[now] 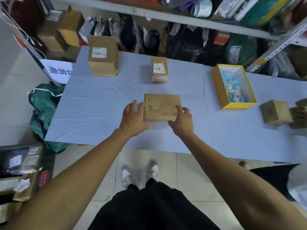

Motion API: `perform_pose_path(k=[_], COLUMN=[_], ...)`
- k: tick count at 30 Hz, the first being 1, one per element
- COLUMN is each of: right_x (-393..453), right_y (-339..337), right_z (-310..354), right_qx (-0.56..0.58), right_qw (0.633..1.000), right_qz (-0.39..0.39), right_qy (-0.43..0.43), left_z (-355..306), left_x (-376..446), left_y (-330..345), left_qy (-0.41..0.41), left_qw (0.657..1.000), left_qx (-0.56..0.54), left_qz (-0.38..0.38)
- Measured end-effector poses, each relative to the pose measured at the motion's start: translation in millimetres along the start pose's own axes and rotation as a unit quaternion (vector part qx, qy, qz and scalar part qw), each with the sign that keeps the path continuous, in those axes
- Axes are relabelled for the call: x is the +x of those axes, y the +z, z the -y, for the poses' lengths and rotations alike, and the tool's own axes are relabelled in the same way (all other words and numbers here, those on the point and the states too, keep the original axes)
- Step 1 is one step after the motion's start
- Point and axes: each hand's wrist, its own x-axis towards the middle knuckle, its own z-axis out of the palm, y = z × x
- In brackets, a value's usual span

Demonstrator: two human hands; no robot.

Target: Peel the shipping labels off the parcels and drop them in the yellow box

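Both hands frame a flat parcel (162,107) on the tabletop (99,105).
Left hand (132,117) lies spread against its side; right hand (181,121) curls over its corner, grip clamped; yellow box (221,90) stands apart.

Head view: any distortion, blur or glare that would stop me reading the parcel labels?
Head view: strong wide-angle bending, the shelf rail and table edge curve; soft focus throughout, so print on the far parcel's label is unreadable; lighting flat and dim, no glare; corners most smeared; both hands sharp enough to place.
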Motion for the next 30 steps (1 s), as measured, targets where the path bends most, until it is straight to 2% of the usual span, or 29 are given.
perform_pose_path(k=[10,17,21,25,30], right_x=[42.3,57.5,63.3,65.0,77.2], right_y=[1.6,12.6,17.5,16.2,15.7], right_z=[-5.0,-16.9,-18.0,-10.3,19.3], right_qx=[-0.004,0.034,0.040,0.051,0.037], right_qw=[0.996,0.994,0.993,0.993,0.990], right_qz=[0.088,0.103,0.097,0.105,0.091], right_qy=[0.011,-0.024,-0.046,-0.034,-0.097], left_z=[-0.9,-3.1,-8.6,-9.9,8.6], left_x=[35.7,49.6,54.1,55.1,56.9], left_y=[19.5,31.0,35.8,36.7,15.2], left_qy=[-0.013,-0.042,-0.040,-0.072,-0.110], left_qw=[0.997,0.991,0.991,0.987,0.985], left_qx=[-0.056,-0.083,-0.108,-0.134,-0.135], left_qz=[0.049,0.095,0.073,0.044,-0.001])
